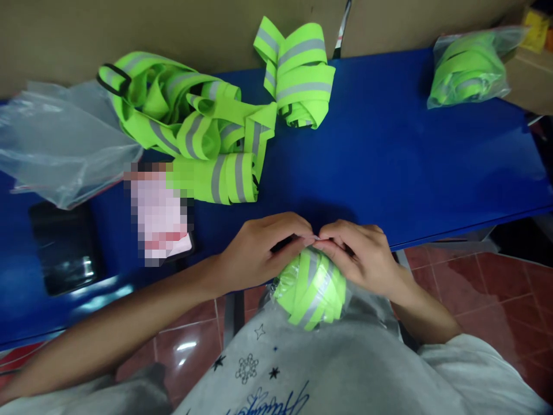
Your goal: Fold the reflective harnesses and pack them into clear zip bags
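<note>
A clear plastic bag (276,288) holds a rolled neon-yellow reflective strap (311,288) with silver stripes, close against my shirt at the table's front edge. Its upper edge is pinched between the thumb and fingers of my left hand (268,251). Right beside, the fingertips of my right hand (363,251) pinch the same edge, and the two hands almost touch. The bundle hangs below my fingers, and part of the bag is lost against the grey shirt.
On the blue table (380,150) lies a loose heap of reflective straps (199,127), with a rolled strap (305,75) to its right. A bagged bundle (469,75) sits far right. Clear bags (64,138), a black phone-like slab (64,248) and a blurred-out phone (159,213) lie left.
</note>
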Demonstrator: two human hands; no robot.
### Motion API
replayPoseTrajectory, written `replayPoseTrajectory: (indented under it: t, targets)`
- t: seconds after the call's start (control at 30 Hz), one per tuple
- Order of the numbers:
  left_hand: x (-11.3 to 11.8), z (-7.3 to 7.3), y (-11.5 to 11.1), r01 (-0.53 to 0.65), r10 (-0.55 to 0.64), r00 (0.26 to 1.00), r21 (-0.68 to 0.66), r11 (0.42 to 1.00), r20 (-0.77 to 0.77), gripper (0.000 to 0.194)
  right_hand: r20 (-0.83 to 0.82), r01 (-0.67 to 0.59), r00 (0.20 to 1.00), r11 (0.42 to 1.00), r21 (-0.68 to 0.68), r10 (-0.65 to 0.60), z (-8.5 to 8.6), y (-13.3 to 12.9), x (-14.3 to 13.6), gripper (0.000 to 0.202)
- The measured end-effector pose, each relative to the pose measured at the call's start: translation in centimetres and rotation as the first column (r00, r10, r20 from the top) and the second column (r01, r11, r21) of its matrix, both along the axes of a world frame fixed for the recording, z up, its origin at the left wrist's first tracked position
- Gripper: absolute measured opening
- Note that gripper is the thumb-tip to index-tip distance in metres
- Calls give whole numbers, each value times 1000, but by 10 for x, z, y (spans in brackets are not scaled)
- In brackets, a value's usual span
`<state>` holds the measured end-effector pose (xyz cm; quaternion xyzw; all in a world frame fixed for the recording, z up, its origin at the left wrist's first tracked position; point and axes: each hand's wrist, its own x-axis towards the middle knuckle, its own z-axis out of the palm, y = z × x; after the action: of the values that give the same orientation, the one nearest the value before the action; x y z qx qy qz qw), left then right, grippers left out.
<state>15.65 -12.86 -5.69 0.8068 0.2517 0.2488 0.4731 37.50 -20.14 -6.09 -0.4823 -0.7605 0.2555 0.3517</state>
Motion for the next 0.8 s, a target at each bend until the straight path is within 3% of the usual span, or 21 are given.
replayPoseTrajectory:
  t: [0.13,0.3,0.47,0.57,0.7,0.73,0.8]
  targets:
    - [-2,4,-1,1,0,1000,-36,999,24,10,41,3,999,999,42,-4,-2,1,2,10]
    - [-3,3,4,-3,-2,1000,-189,982,-25,14,178,-49,984,992,119,27,-2,1,5,22]
    - [-2,8,5,8,-8,1000,-313,950,3,18,131,-96,989,970,222,68,1,5,11,19]
    - [-2,7,6,-20,36,999,-379,925,36,18,173,-95,983,972,217,58,1,8,19,29]
    - [-2,4,11,67,-36,997,-486,871,72,22,106,-52,994,970,236,28,-1,8,23,34]
    - [-2,3,11,91,-67,996,-486,869,65,26,65,-35,998,971,238,20,-2,8,23,32]
    - [-3,4,12,128,-130,991,-461,878,28,52,-16,10,1000,968,250,-6,-1,7,23,30]
